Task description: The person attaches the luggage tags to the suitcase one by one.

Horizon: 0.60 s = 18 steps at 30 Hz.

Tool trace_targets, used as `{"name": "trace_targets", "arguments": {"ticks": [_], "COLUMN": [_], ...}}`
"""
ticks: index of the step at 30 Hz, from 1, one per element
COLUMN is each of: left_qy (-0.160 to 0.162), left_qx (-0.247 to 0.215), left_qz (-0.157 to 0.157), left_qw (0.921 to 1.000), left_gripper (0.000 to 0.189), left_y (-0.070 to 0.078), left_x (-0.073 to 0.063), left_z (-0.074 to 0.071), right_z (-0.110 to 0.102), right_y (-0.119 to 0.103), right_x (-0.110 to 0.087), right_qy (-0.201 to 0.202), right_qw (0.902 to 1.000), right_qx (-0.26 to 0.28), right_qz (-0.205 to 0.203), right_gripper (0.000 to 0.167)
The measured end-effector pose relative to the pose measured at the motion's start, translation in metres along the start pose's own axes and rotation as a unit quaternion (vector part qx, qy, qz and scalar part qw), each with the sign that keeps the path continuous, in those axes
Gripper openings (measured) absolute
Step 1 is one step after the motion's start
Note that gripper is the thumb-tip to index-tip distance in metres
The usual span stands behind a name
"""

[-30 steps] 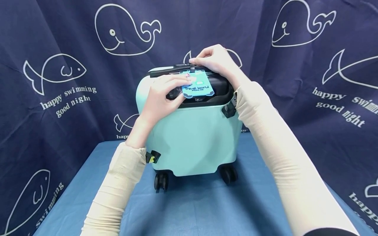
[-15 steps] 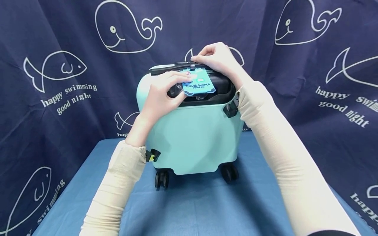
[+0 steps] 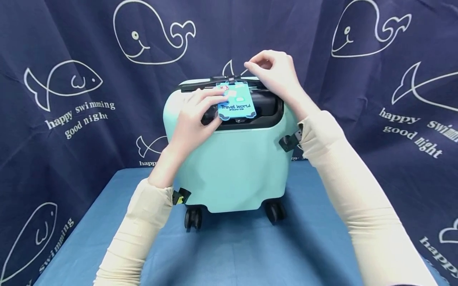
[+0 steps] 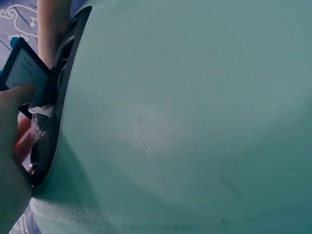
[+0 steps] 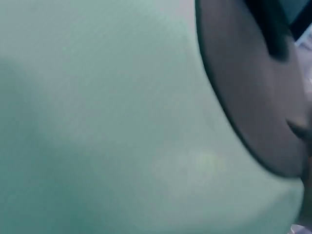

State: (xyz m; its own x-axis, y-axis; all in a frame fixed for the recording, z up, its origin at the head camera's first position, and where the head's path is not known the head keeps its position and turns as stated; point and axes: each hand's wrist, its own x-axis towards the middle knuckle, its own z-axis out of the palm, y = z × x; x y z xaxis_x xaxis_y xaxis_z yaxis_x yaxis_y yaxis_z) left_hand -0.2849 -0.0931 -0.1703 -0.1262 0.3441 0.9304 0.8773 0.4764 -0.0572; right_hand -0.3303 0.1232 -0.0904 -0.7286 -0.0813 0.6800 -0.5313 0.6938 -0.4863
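A blue luggage tag (image 3: pixel 236 104) printed "Travel World" hangs by a black strap (image 3: pixel 231 80) from the black top handle (image 3: pixel 196 85) of a mint-green suitcase (image 3: pixel 232 171). My left hand (image 3: pixel 195 117) pinches the tag's left edge, thumb below and fingers over its face. In the left wrist view, that thumb lies against the back of the tag (image 4: pixel 27 73). Above the suitcase's right end, my right hand (image 3: pixel 277 75) is apart from the strap. Its fingers are loosely curled, with nothing visible between them. The right wrist view shows the suitcase side (image 5: pixel 107 122) and blurred dark recess (image 5: pixel 248 92).
The suitcase stands upright on black wheels (image 3: pixel 274 211) on a blue-covered table (image 3: pixel 229 250). Behind hangs a dark blue curtain (image 3: pixel 214 24) with white whale and fish drawings. Clear plastic wrapping (image 4: pixel 41 119) shows by the handle.
My right hand has let go of the strap and moved to the right and slightly up. The left hand keeps hold of the tag, which hangs a little straighter and farther left.
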Motion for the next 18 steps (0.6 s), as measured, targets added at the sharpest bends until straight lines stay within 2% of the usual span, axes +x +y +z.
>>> {"name": "trace_targets", "arguments": {"ticks": [3, 8, 10, 13, 18], "left_qy": [0.031, 0.083, 0.082, 0.065, 0.003], "left_qx": [0.010, 0.009, 0.019, 0.047, 0.104], "left_qz": [-0.024, -0.113, -0.151, -0.192, -0.246], "left_qw": [0.9992, 0.9900, 0.9849, 0.9781, 0.9636], "left_gripper": [0.028, 0.027, 0.028, 0.030, 0.034], "left_y": [0.004, 0.009, 0.008, 0.003, -0.002], "left_x": [-0.007, -0.027, -0.038, -0.054, -0.082], "left_z": [-0.010, -0.041, -0.056, -0.073, -0.088], "right_z": [-0.010, -0.027, -0.034, -0.043, -0.051], "right_y": [0.003, 0.011, 0.017, 0.027, 0.048], "right_x": [-0.010, -0.030, -0.039, -0.053, -0.084], "right_qy": [0.017, 0.057, 0.070, 0.084, 0.088], "right_qw": [0.9997, 0.9964, 0.9949, 0.9935, 0.9918], "right_qx": [0.003, 0.008, 0.004, -0.006, -0.041], "right_qz": [-0.017, -0.062, -0.073, -0.077, -0.083], "right_gripper": [0.030, 0.025, 0.024, 0.021, 0.020]}}
